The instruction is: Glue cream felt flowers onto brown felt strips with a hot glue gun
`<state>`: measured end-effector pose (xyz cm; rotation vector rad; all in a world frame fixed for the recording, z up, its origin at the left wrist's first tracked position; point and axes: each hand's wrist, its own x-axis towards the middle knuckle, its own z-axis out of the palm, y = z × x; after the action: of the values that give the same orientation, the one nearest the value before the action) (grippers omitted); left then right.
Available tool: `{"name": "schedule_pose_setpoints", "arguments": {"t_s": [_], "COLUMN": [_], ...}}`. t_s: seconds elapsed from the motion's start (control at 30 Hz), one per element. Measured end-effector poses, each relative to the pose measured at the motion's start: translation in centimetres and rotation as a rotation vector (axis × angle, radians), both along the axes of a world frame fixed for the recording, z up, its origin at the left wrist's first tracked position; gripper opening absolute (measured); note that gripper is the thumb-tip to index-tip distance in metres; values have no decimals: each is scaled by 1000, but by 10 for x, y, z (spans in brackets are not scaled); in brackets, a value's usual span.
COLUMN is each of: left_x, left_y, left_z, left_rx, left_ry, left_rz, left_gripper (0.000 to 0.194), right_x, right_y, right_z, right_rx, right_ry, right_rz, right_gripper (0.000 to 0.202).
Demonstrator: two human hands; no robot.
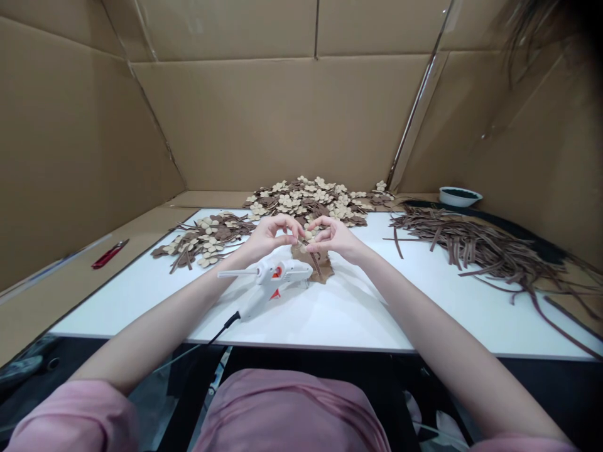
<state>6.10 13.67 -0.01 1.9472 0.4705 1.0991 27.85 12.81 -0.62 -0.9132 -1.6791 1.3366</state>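
My left hand (pixel 276 235) and my right hand (pixel 338 238) meet over the middle of the white board, fingertips pinched together. Between them is a small cream flower (pixel 304 245) with thin brown strips (pixel 316 262) hanging down from it. The fingers partly hide it, and how the strips join the flower cannot be made out. Under the hands lies a ragged brown piece (pixel 325 271) on the board. A white hot glue gun (pixel 264 285) with an orange trigger rests just in front of my left hand, its nozzle end towards the brown piece.
A heap of cream and brown flowers (pixel 306 198) lies at the back. Flowers with strip stems (pixel 207 242) are piled left, loose brown strips (pixel 461 242) right. A white bowl (pixel 460 196) stands back right, a red cutter (pixel 110 254) left. Cardboard walls (pixel 282 119) enclose the board (pixel 367 320).
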Motion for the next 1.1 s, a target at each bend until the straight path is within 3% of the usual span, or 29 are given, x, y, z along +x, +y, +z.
{"name": "schedule_pose_setpoints", "arguments": {"t_s": [0.33, 0.8, 1.1], "left_x": [4, 2, -2], "left_y": [-1, 1, 1], "left_z": [-4, -6, -2], "left_rx": [-163, -156, -156], "left_ry": [-53, -83, -81], "left_rz": [-149, -150, -108], "left_gripper": [22, 22, 26], "right_x": [-1, -1, -1], "right_y": [0, 2, -2], "right_z": [0, -1, 3], "right_rx": [-16, -6, -10], "right_ry": [21, 27, 1], "right_rz": [31, 56, -15], "right_gripper": [57, 54, 55]}}
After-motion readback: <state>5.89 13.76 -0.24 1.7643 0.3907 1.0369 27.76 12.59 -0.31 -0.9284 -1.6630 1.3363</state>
